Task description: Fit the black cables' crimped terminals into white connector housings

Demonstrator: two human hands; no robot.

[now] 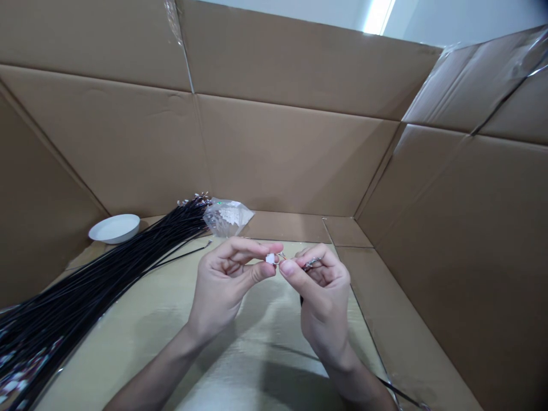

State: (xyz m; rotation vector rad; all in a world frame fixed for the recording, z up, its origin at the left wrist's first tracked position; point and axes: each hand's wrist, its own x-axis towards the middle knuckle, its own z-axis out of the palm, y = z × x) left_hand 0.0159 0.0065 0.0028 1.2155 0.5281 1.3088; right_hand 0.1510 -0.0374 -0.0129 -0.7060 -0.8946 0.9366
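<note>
Between the thumb and fingers of my left hand [226, 279] is a small white connector housing [270, 258]. My right hand [323, 291] pinches thin wires [282, 257] at the end of a black cable, right up against the connector. A silvery frayed strand [311, 263] sticks out by the right fingers. Whether the wire tips sit inside the housing is too small to tell. Part of the black cable [402, 393] shows below my right forearm; the stretch between is mostly hidden by hand and arm.
A thick bundle of black cables [128, 268] stretches along the left side, with white connectors at its near end. Behind it stands a white bowl [115, 228]. A clear plastic bag [229, 217] of small white parts lies at the bundle's far end. Cardboard walls [291, 154] surround the table [162, 325].
</note>
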